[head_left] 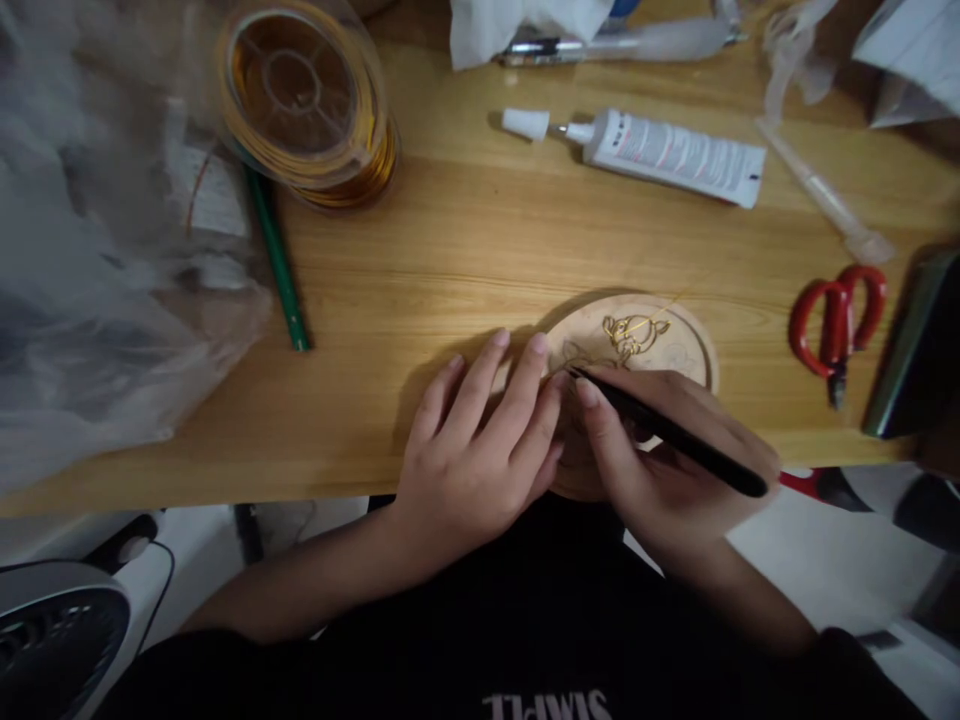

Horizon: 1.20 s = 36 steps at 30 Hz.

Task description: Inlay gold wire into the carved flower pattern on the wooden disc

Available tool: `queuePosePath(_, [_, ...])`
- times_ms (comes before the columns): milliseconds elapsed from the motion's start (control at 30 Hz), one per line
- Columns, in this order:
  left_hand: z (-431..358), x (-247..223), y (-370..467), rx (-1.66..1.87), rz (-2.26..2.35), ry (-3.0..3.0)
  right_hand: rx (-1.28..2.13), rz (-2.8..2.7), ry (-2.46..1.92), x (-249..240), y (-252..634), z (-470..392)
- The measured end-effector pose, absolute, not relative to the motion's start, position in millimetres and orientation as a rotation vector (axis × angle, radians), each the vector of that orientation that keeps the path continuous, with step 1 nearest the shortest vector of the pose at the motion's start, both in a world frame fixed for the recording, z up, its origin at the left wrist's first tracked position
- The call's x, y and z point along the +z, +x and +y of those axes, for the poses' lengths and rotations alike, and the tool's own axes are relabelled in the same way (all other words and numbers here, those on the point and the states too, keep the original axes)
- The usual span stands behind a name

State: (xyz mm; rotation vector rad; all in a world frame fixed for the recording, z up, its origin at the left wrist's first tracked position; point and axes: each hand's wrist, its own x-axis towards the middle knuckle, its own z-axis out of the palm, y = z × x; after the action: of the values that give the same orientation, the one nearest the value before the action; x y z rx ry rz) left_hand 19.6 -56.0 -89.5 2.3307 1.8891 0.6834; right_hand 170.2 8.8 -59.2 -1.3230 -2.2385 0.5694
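Note:
A round wooden plate [701,335] lies at the table's front edge, with a pencil drawing and bent gold wire [636,333] in a small outline shape on it. My right hand [667,450] is closed round black tweezers [690,440], whose tips reach the drawing near the plate's middle. My left hand [480,430] rests with fingers spread over the plate's left side, its index fingertip beside the tweezer tips. The left thumb is partly hidden under the index finger. Whatever lies between the tweezer tips is too small to make out.
Behind the plate lie a white glue tube [675,155] with its cap and a pen [622,42]. Red-handled cutters [836,325] are at the right. At the left are a spool of gold wire [341,180], a green stick [277,265] and a plastic bag [112,330].

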Motion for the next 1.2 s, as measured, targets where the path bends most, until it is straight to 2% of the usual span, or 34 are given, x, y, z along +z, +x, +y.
queuePosePath(567, [-57, -92, 19, 0.713, 1.900, 2.320, 0.404, -2.279, -1.363, -59, 160, 2])
queuePosePath(967, [-58, -91, 20, 0.674, 1.910, 2.332, 0.527, -2.338, -1.258, -61, 169, 13])
queuePosePath(1200, [-57, -92, 21, 0.693, 1.913, 2.328, 0.764, -2.200, -1.179, -62, 180, 23])
